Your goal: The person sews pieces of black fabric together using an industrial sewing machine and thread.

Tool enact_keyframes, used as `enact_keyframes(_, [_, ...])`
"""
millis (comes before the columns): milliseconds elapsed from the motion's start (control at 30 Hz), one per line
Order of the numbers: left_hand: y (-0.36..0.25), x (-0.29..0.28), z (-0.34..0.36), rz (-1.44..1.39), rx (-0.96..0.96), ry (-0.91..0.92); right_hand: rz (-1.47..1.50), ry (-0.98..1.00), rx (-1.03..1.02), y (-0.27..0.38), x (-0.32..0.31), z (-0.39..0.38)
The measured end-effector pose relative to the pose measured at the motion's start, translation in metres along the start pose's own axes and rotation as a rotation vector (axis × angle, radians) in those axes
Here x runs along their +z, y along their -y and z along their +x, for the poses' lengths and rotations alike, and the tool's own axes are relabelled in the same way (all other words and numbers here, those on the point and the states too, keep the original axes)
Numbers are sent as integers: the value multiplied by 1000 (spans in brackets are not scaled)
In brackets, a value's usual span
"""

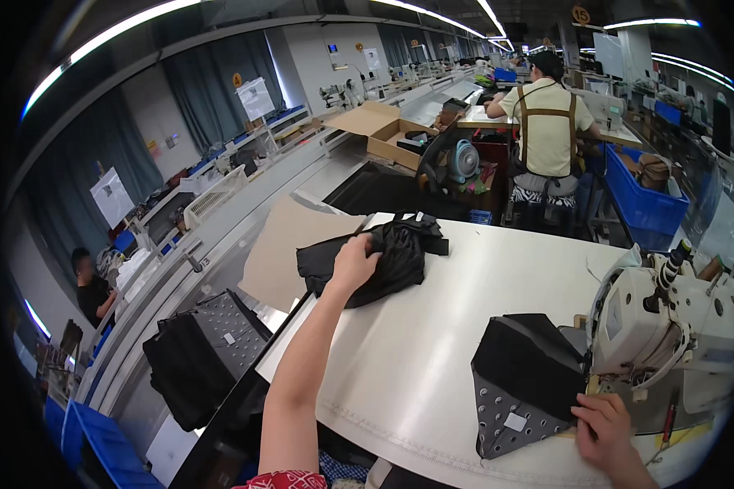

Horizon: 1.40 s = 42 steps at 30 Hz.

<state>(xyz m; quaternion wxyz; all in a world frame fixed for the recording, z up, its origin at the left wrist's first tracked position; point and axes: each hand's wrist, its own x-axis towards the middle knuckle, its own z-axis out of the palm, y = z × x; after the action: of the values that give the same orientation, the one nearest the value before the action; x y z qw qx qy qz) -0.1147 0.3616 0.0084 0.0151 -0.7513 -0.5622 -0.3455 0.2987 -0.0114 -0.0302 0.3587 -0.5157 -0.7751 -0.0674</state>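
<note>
My left hand (355,262) reaches far forward onto a crumpled heap of black fabric pieces (400,269) at the table's far left edge. Its fingers are curled in and grip the cloth. Nearer, on the right of the white table (408,359), lies a folded fabric piece (526,359), black on top and grey with eyelet-like dots below, with a small white label. My right hand (603,428) has bent fingers closed on that piece's right edge. A white sewing machine (652,318) stands just beyond, with the cloth's right corner beside its needle area.
More black and dotted grey pieces (192,359) hang at the left, near a sheet of brown card (289,244). A red-handled tool (669,420) lies by the machine. Ahead, a person (546,122) sits at another machine, near a blue bin (648,200) and a cardboard box (395,143).
</note>
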Motion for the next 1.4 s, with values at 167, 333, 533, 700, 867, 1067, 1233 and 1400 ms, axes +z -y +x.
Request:
enact_keyframes(167, [39, 17, 12, -421, -210, -338, 18, 12, 5, 2, 0, 3])
enact_keyframes(333, [30, -70, -9, -1450, -251, -439, 15, 28, 15, 7, -1, -1])
enact_keyframes(533, [-74, -136, -80, -1574, -267, 56, -44, 34, -42, 16, -11, -2])
enact_keyframes(700, [-134, -119, -162, -1783, -262, 474, 333, 12, -90, 92, -21, 49])
enact_keyframes(867, [-202, -80, -226, -1810, -35, 664, 874, -127, 217, 142, -2, 70])
enact_keyframes(1067, [-210, -92, -244, -1704, -62, 461, 1098, -80, 453, 137, -12, 52])
enact_keyframes(1233, [-223, -121, -245, -1532, 15, 445, 887, -2, 322, 135, -15, 49])
enact_keyframes(1400, [-215, -128, -233, -1096, 353, 435, 1076, 139, 363, 136, -13, 45])
